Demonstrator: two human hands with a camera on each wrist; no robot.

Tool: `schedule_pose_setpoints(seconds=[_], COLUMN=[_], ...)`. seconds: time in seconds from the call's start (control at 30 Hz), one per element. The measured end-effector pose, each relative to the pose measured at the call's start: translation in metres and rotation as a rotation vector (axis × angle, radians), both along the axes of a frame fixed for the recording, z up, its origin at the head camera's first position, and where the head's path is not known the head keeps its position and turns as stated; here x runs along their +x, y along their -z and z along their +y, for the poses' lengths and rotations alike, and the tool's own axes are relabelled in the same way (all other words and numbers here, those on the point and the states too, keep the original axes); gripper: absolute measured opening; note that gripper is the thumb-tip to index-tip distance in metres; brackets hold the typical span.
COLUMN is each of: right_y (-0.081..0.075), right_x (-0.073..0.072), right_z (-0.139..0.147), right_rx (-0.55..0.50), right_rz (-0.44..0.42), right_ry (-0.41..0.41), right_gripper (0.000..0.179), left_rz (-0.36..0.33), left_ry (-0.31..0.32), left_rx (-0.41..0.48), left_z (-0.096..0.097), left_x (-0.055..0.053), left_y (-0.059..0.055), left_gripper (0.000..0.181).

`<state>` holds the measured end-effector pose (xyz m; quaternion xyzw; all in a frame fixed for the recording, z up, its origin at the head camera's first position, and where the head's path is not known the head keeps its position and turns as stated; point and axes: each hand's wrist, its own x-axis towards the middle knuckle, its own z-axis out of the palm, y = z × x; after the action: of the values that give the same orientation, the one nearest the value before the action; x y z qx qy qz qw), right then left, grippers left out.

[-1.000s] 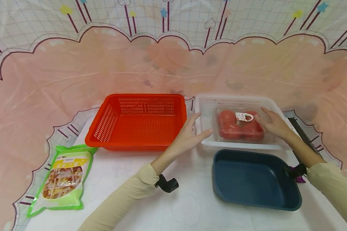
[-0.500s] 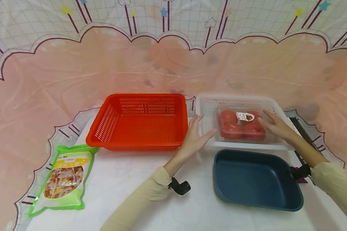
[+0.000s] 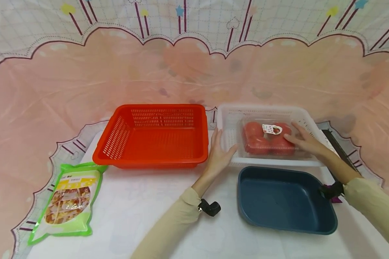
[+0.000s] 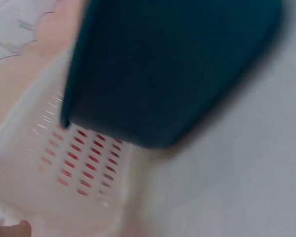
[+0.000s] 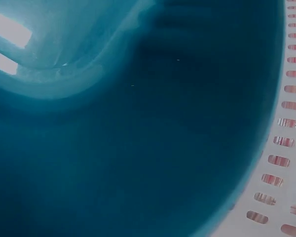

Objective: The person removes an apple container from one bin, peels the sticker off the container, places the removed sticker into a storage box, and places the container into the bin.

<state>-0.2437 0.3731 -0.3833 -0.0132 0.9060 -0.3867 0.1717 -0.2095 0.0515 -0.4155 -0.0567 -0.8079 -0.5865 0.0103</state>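
Observation:
A clear plastic pack of tomatoes [image 3: 257, 143] with a white label lies in the white slotted basket [image 3: 231, 136] at the right back. My right hand [image 3: 308, 143] reaches over the basket to the right end of the pack, thumb and fingers spread over its top; whether they touch the lid I cannot tell. At the basket's left end is my left hand [image 3: 218, 158], fingers straight and thumb apart, with nothing held. In the left wrist view a fingertip [image 4: 22, 229] shows beside the white basket. No part of the right hand shows in the right wrist view.
A red slotted basket [image 3: 108, 158] stands left of the white one. In front of the white basket sits a dark blue tub [image 3: 286, 201], under the right forearm's edge. A green-edged food bag [image 3: 69, 201] lies at the far left.
My left hand has shifted slightly, its fingers now pointing more straight up beside the white basket. The right thumb has moved a little further over the tomato pack. The baskets stay put.

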Motion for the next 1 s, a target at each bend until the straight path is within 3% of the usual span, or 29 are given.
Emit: schedule_pose_setpoints(seconds=[0.27,0.5,1.0], right_y=[0.0030,0.0032,0.0025], right_x=[-0.0016,-0.0007,0.0000], right_z=[0.0001,0.0011,-0.0012], right_rx=[0.010,0.002,-0.002], right_rz=[0.037,0.027,0.025], right_ry=[-0.014,0.004,-0.006], right_gripper=[0.085,0.086,0.085], left_rz=[-0.033,-0.008,0.043], left_ry=[0.005,-0.005,0.008], left_rx=[0.047,0.132,0.149], left_z=[0.0001,0.0001,-0.0017], left_x=[-0.0023,-0.0011,-0.0016], left_y=[0.0033,0.0053,0.0103], left_gripper=[0.081,0.074,0.073])
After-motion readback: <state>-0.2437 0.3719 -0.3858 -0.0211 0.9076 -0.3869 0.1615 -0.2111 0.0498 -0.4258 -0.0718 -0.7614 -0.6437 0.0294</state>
